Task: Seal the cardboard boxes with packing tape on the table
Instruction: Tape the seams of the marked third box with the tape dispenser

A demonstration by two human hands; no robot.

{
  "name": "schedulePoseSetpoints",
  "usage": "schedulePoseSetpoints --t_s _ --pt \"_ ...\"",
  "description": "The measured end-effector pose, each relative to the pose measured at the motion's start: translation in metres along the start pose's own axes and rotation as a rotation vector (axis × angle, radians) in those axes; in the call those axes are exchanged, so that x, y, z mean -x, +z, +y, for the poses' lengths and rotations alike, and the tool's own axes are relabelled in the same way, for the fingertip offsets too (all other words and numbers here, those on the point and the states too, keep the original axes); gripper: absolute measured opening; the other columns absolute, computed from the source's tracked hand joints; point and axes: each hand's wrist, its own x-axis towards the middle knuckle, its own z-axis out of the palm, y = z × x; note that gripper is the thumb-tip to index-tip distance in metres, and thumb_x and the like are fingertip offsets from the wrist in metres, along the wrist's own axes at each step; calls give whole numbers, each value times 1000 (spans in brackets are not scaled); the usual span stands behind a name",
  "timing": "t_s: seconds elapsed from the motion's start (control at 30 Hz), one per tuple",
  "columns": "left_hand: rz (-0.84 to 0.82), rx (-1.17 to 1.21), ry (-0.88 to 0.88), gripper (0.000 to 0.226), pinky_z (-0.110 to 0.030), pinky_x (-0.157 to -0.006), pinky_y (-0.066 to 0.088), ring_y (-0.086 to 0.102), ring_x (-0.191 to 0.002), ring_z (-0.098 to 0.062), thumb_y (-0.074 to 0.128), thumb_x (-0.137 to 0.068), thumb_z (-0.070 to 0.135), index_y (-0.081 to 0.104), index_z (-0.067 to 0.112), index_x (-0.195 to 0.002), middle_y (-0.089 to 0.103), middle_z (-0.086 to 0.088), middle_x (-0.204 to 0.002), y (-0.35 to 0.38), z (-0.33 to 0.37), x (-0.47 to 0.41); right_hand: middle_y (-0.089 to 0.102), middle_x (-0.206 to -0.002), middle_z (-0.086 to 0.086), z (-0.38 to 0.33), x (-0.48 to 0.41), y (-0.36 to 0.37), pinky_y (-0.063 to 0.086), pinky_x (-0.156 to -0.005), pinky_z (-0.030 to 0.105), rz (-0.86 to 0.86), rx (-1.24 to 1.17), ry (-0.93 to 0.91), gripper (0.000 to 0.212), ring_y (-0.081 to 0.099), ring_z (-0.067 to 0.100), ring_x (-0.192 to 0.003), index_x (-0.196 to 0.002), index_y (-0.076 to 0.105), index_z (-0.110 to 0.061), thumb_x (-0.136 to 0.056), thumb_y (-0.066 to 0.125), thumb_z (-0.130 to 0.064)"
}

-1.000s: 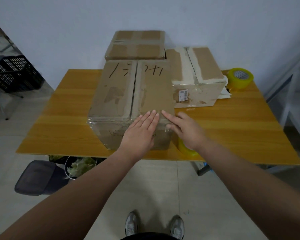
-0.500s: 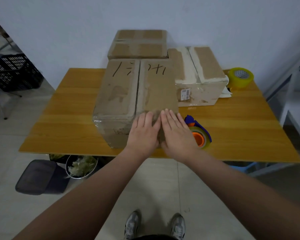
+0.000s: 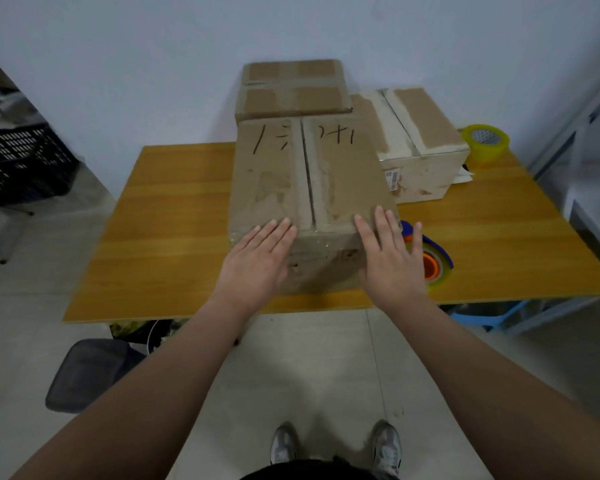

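Pressing flat, fingers straight, left hand point(image 3: 257, 261) and right hand point(image 3: 388, 261) touch the front box point(image 3: 309, 188).

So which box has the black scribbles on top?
The large brown cardboard box at the front, under the left hand and right hand. The smaller taped cardboard box behind it and the pale-taped cardboard box beside it show no writing.

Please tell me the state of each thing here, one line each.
Front box: flaps closed.
Back box: closed, taped.
Right box: closed, taped.
Left hand: open, flat on front box.
Right hand: open, flat on front box.
Dispenser: lying unheld.
Yellow roll: lying flat.
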Motion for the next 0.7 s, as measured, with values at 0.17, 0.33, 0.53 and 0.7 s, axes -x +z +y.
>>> schedulePoseSetpoints --t_s 0.17,0.33,0.53,0.7 --pt "32 79 15 53 -32 -112 24 30 -139 -18 51 -95 25 35 11 -144 33 -5 -150 0 -42 24 2 -159 12 -13 1 8 -4 -112 57 48 25 100 84 -6 27 -146 -151 1 -25 -84 52 -18" --pt "96 188 47 49 -40 -106 36 42 -132 -24 57 -93 26 47 5 -136 45 -10 -142 1 -60 35 -14 -157 16 -26 2 9 -8 -113 56 -15 13 201 102 -16 32 -144 -144 -28 -19 -84 55 -24" --pt "135 448 -46 29 -30 -91 30 52 -112 -23 40 -97 21 66 12 -106 63 -3 -116 -14 -64 -1 -10 -157 13 -69 0 -20 -20 -112 46 74 -156 -239 77 -16 24 -144 -150 -10 -16 -93 23 -55" --pt "-82 360 155 44 -32 -115 8 19 -142 -17 30 -102 29 38 16 -143 28 0 -153 -11 -67 -44 9 -159 6 -105 -63 -45 -20 -111 38 28 -280 -192 60 -4 17 -146 -150 22 -16 -100 9 -47"
